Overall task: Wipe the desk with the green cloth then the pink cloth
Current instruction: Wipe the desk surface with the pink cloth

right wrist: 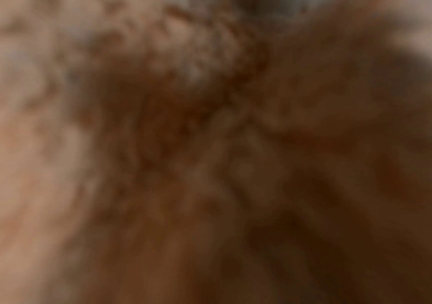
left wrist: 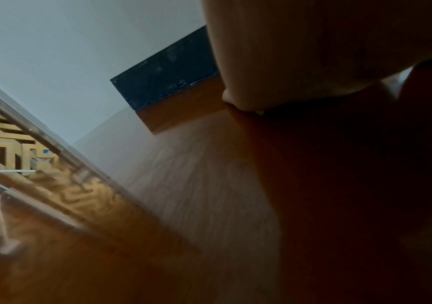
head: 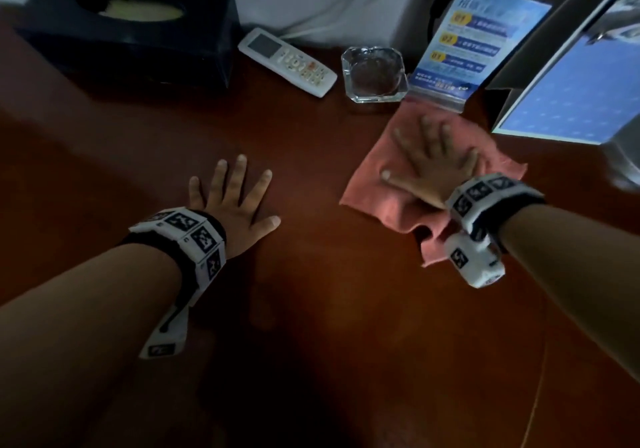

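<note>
The right hand (head: 438, 167) lies flat on the pink cloth (head: 374, 184), fingers straight and spread, palm pressing the cloth against the table (head: 311, 291); it grips nothing. The cloth sits rumpled on the right part of the table, its far corner just beside the base of a blue leaflet stand (head: 460, 45) and near a glass ashtray (head: 374, 73). One fold of cloth trails back under the wrist band (head: 485, 201). The right wrist view is a brown blur and shows nothing clear. The left hand (head: 235, 205) rests flat on the bare wood, well apart from the cloth, fingers straight and splayed, holding nothing; in the left wrist view the hand (left wrist: 300, 51) meets the table (left wrist: 196, 195) at its edge. Farther back, a white remote (head: 287, 61) lies between the ashtray and a black tissue box (head: 131, 31), which stands at the left rear against the wall; the box (left wrist: 165, 72) also shows in the left wrist view. A framed blue panel (head: 571, 101) leans at the right edge. No green cloth is in view.
</note>
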